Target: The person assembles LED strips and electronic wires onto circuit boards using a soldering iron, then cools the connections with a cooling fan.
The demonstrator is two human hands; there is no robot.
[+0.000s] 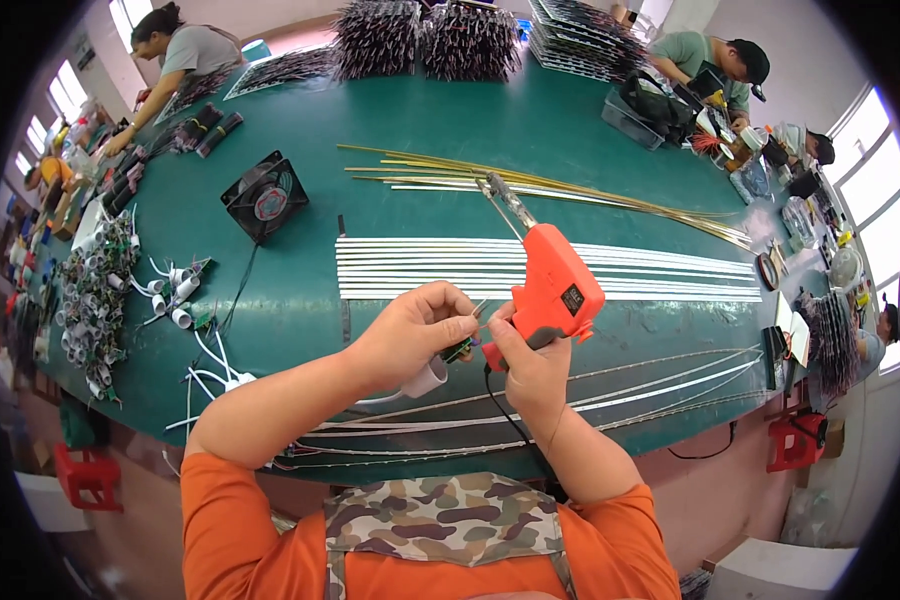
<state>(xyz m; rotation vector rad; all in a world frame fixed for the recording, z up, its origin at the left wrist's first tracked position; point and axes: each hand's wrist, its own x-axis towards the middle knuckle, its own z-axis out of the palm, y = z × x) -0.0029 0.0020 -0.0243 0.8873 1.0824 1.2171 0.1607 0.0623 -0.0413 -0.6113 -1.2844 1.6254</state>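
My right hand (pixel 538 372) is wrapped round the grip of a red soldering gun (pixel 558 285), whose metal tip points up and away over the table. Between the thumb and fingers of my left hand (pixel 410 330) is a small green circuit board (pixel 458 350), mostly hidden by the fingers. Short thin wire ends stick up from this pinch, close to my right thumb and forefinger. Below the left hand hangs a white cylindrical part (pixel 427 378) with a white cable, seemingly joined to the board. Both hands are almost touching over the near side of the table.
Rows of white strips (pixel 450 268) lie beyond my hands on the green table (pixel 420 120), with thin brass-coloured rods (pixel 590 190) further off. A black fan (pixel 266 198) stands left. White-and-green board assemblies (pixel 95 310) are heaped far left. Several people sit around the edges.
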